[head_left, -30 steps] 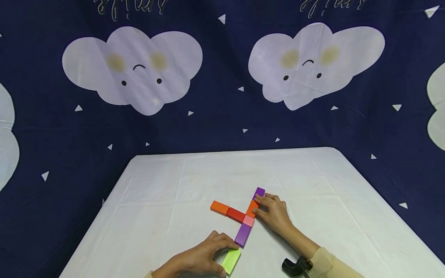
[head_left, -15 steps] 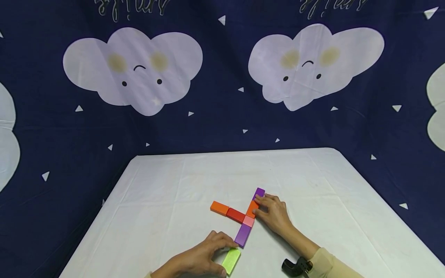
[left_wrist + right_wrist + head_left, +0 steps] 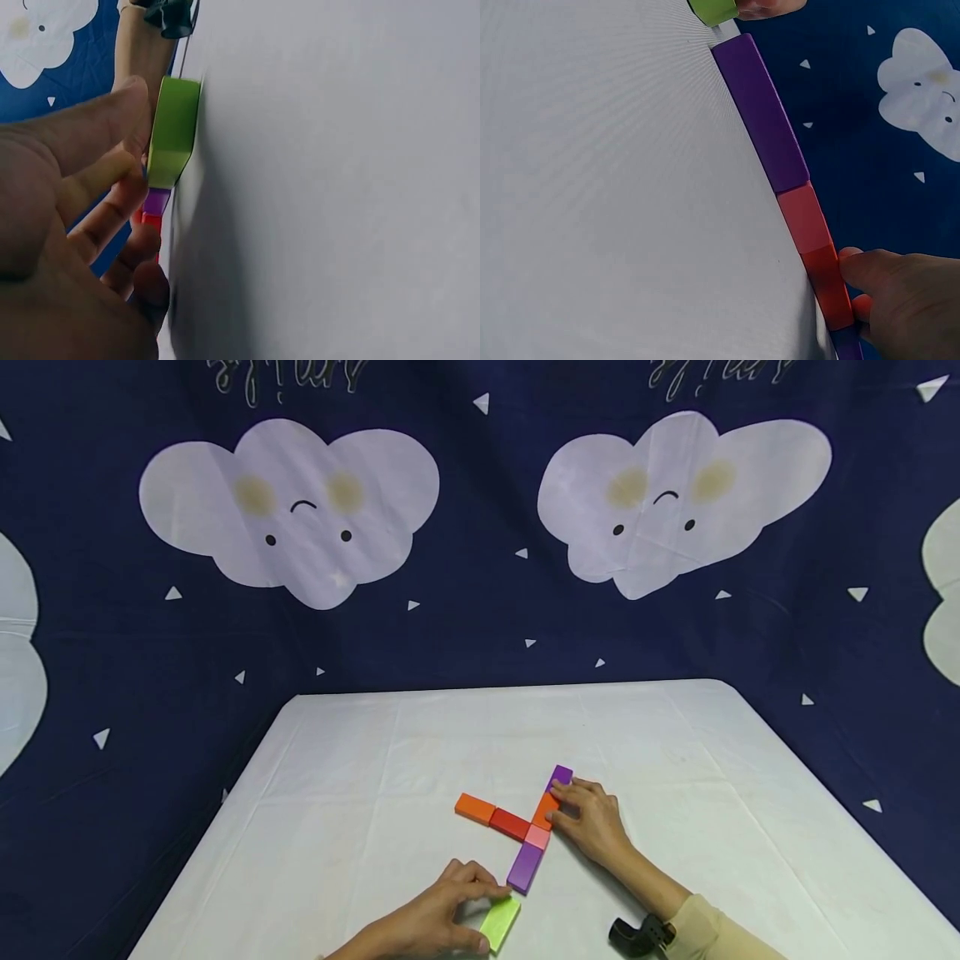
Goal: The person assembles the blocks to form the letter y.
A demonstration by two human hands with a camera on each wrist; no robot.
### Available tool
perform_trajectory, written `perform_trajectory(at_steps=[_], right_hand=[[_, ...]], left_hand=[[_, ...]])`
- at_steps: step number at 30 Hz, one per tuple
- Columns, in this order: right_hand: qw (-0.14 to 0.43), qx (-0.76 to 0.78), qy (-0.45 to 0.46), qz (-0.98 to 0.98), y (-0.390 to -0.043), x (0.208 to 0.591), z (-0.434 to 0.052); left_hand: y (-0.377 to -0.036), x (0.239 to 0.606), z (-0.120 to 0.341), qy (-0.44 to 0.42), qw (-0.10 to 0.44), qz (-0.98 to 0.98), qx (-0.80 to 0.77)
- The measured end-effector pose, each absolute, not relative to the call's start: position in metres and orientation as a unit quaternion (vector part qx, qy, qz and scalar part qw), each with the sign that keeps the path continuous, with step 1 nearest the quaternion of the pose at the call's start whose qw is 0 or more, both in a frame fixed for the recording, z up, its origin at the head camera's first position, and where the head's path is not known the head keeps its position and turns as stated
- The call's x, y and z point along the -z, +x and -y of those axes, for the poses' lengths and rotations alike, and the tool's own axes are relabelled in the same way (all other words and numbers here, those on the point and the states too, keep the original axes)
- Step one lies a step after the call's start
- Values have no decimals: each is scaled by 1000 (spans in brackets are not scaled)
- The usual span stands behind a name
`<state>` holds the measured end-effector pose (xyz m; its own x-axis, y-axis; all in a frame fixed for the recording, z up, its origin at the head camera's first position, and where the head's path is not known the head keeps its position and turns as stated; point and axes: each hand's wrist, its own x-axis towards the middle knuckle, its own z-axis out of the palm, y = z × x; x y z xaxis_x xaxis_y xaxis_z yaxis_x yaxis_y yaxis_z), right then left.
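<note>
Flat coloured blocks lie in a cross on the white table (image 3: 360, 793): an orange block (image 3: 475, 808), a red block (image 3: 510, 823), a pink block (image 3: 537, 836), a second orange block (image 3: 545, 810), a far purple block (image 3: 560, 775) and a near purple block (image 3: 525, 866). My left hand (image 3: 487, 917) pinches a green block (image 3: 499, 922) just short of the near purple block; the left wrist view shows my thumb (image 3: 97, 142) on the green block (image 3: 174, 131). My right hand (image 3: 553, 802) rests its fingertips (image 3: 855, 264) against the side of the second orange block (image 3: 826, 281).
A dark blue cloth with white clouds (image 3: 300, 510) hangs behind and around the table. A black wrist camera (image 3: 637, 935) sits on my right forearm. The table's far edge (image 3: 510, 687) and left edge (image 3: 217, 827) are in view.
My left hand has drawn back slightly toward me while still on the green block. The right hand and the cross of blocks have not moved.
</note>
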<state>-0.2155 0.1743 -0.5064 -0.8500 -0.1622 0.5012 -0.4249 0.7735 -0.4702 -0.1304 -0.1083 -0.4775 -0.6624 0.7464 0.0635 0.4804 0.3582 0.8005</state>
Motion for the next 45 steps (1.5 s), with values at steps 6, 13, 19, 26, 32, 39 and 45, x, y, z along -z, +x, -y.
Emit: perform_trajectory(at_steps=[6, 13, 19, 26, 32, 39, 45], right_hand=[[212, -301, 156, 917, -215, 508, -175], [217, -298, 156, 917, -216, 508, -175], [235, -292, 164, 912, -217, 509, -175], [232, -295, 162, 912, -218, 509, -175], [220, -303, 162, 913, -218, 510, -176], [215, -307, 160, 913, -218, 508, -176], [214, -306, 159, 914, -217, 509, -176]], left_hand=[[-129, 482, 107, 359, 164, -801, -449], [-128, 485, 107, 359, 144, -805, -450], [-128, 486, 106, 363, 130, -811, -440], [-129, 487, 104, 362, 116, -822, -425], [-130, 486, 101, 346, 128, -824, -429], [-132, 484, 100, 333, 142, -825, -435], [-131, 485, 99, 328, 144, -824, -439]])
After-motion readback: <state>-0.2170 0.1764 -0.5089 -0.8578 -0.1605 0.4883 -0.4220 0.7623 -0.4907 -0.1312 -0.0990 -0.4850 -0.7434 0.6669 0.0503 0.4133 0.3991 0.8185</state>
